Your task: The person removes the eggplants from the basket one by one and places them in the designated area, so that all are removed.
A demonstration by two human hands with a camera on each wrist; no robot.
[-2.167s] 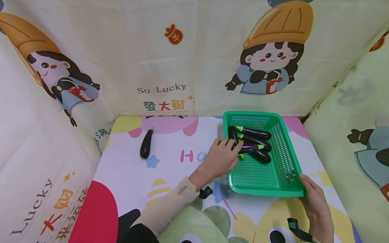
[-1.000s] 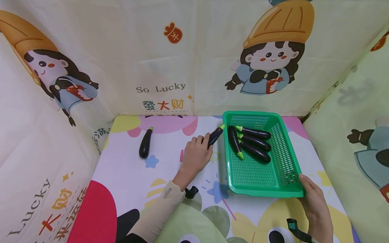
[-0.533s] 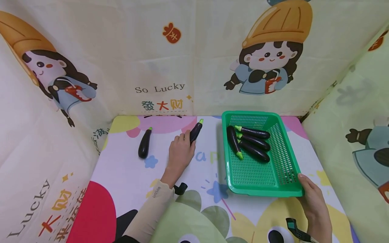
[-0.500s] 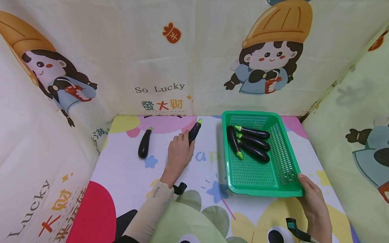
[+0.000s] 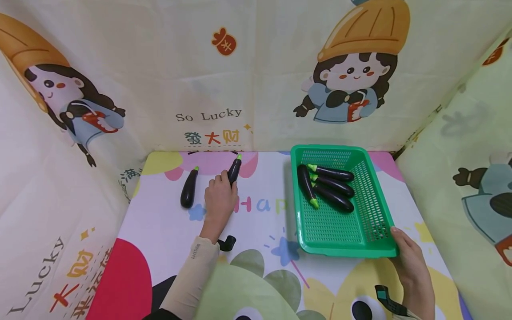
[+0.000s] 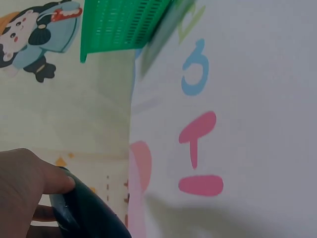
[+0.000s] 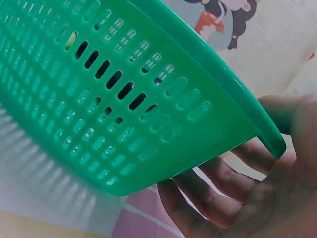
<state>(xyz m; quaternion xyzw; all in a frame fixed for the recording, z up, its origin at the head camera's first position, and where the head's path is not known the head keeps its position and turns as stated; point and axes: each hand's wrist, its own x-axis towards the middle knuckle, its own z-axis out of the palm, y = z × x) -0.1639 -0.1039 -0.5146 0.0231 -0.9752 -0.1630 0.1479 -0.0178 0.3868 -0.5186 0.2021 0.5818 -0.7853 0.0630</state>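
Nearest, my right hand grips the green basket by its near right corner. Farther, my left hand has its fingers curled round one eggplant, just right of a loose eggplant on the table. Four more eggplants lie toward the basket's far end.

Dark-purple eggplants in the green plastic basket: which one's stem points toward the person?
The leftmost dark-purple eggplant, along the left wall of the green plastic basket; the other three eggplants have stems pointing leftward.
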